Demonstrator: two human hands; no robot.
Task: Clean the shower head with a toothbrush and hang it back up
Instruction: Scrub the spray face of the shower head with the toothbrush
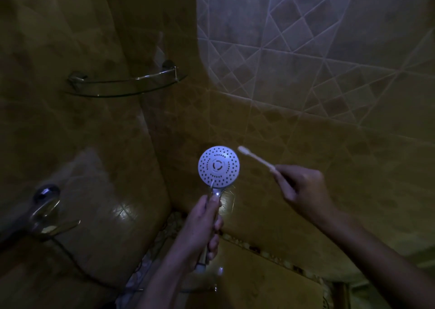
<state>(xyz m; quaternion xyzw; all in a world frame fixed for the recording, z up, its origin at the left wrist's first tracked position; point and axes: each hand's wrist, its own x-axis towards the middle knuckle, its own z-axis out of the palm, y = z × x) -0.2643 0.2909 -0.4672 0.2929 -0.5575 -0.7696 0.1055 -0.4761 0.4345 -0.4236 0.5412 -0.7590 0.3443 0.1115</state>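
In the head view, the left grip [202, 224] is curling round the handle of the shower head [219, 166], holding its white face upright toward the camera in the tiled corner, while the right grip [303, 186] is pinching the toothbrush [256, 158], bristles hovering just beside the face's upper right rim.

A curved clear glass corner shelf [122, 89] with a thin metal rail sits in the upper left of the frame, fixed to dim brown glossy wall tiles [58, 26] by two chrome brackets [168, 64]. The upper right shows pale wall tiles with a raised diamond pattern [306, 49]. A shiny chrome tap [46, 205] juts out at lower left. A pebble mosaic strip [270, 249] crosses the bottom centre.
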